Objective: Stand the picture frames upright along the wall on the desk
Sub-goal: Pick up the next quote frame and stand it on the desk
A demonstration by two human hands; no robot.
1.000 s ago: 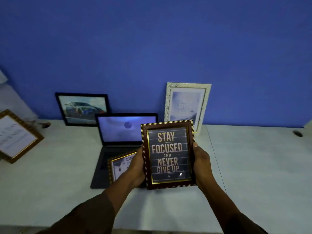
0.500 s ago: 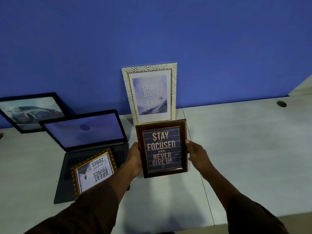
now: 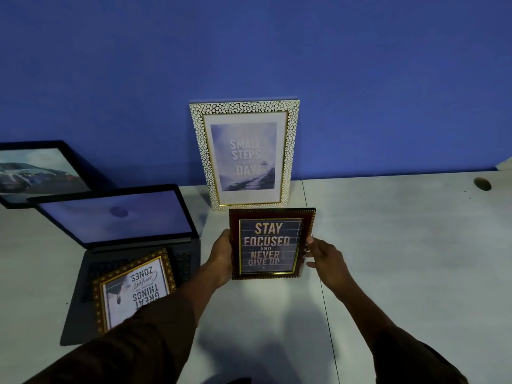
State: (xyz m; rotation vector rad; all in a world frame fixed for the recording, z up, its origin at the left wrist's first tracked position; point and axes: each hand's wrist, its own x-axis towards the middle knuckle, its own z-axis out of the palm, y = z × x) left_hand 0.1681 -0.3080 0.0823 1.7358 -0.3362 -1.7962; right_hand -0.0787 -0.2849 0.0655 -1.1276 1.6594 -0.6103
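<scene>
Since the earlier frame, our view had swung right and the brown "Stay Focused" frame [image 3: 271,243] had travelled forward, close before the white pebbled frame [image 3: 245,154] leaning on the blue wall [image 3: 360,79]. At far left the black car frame [image 3: 41,173] was cut off by the edge; the gold frame [image 3: 135,289] lay upside down on the laptop [image 3: 116,217]. Our left hand [image 3: 221,259] gripped one side of the brown frame, our right hand [image 3: 322,254] the other. We judged placement under way: next, carry it right to bare bench [image 3: 401,245] and lean it. Its stand was hidden.
</scene>
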